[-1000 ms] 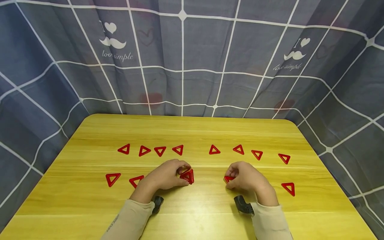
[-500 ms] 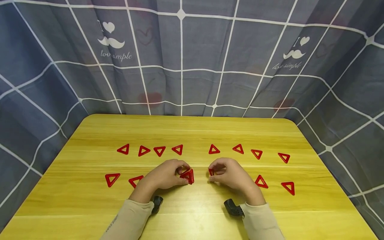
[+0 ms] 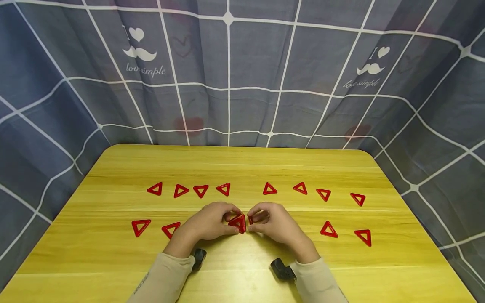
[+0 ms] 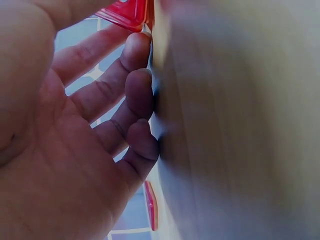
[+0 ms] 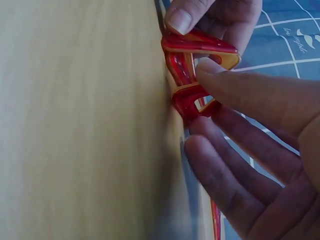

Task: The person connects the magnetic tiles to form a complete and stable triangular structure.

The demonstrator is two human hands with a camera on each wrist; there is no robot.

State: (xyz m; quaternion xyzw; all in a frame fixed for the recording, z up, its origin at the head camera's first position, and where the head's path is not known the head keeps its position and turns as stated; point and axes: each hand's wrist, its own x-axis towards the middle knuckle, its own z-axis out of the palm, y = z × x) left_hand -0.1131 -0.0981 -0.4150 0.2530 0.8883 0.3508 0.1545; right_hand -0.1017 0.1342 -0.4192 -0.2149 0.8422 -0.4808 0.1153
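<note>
Near the table's middle, my left hand grips a small standing shape of red triangular frame tiles between thumb and fingers. Just to its right, my right hand pinches one more red triangular tile, held upright. The right wrist view shows this single tile close against the joined tiles; whether they touch I cannot tell. Only a corner of the red shape appears in the left wrist view, where the other fingertips rest by the tabletop.
A row of loose red triangles lies across the back, including one triangle behind my right hand. Two triangles lie left of my left hand, one partly covered. Two more triangles lie to the right. A grey checked curtain surrounds the wooden table.
My right hand has moved left with its tile, up beside the joined tiles, turning the tile upright. A triangle it had covered now shows. My left hand has stayed in place.
</note>
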